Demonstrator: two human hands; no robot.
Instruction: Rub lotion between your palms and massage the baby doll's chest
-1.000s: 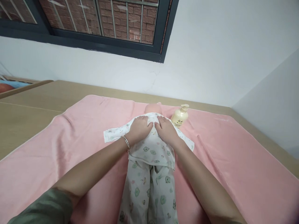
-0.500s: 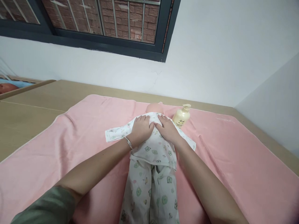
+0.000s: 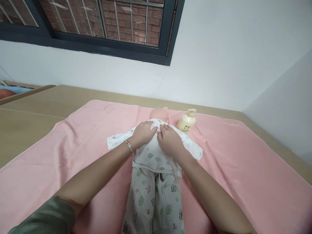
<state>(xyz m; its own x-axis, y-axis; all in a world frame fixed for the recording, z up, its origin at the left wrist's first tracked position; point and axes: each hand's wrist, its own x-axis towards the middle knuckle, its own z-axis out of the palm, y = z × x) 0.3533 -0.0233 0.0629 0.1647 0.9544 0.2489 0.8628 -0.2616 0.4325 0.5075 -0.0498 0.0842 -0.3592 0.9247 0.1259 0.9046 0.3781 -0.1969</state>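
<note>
A white baby shirt (image 3: 156, 156) with small green animal prints is laid out with its sleeves spread to both sides. Above its collar shows a smooth rounded head (image 3: 159, 114), like a doll's; its face is out of sight. My left hand (image 3: 143, 132) is at the upper chest, its fingers and thumb closed on the cloth. Close beside it, my right hand (image 3: 170, 138) has bent fingers gripping the cloth near the middle of the collar. Matching baby trousers (image 3: 168, 201) extend below the shirt toward me.
A pale yellow pump bottle (image 3: 186, 122) stands by the right shoulder of the shirt. Everything rests on a pink blanket (image 3: 231, 162) over a wooden surface (image 3: 31, 117). Behind are a white wall (image 3: 209, 58) and a dark-framed window (image 3: 109, 44).
My right hand has slid inward and slightly down on the chest, its fingers now more bent. My left hand stays near the collar. The whole view has shifted slightly.
</note>
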